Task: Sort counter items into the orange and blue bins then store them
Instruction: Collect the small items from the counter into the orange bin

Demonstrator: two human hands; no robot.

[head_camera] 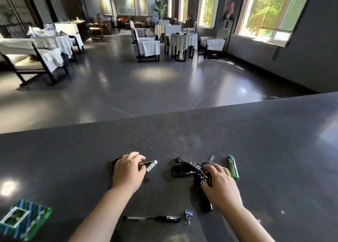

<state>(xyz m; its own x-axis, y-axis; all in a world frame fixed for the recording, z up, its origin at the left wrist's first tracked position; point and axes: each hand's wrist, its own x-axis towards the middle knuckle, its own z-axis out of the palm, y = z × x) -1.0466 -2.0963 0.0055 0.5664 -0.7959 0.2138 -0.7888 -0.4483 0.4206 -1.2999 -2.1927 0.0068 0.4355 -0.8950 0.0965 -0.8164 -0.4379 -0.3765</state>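
My left hand point(128, 170) lies on the dark counter point(256, 141), its fingers curled over a small dark item, with a white tube point(151, 165) beside the fingertips. My right hand point(219, 183) grips a bunch of keys point(202, 170) next to a glossy black case point(182, 170). A green lighter point(232, 167) lies just right of that hand. Nearer me lie a black pen point(155, 219) and a blue binder clip point(188, 216). No orange or blue bin is in view.
A green and blue patterned box point(23, 219) sits at the counter's near left corner. Beyond the counter's far edge is a dining room with covered tables point(183, 40) and chairs point(36, 58), and windows along the right wall.
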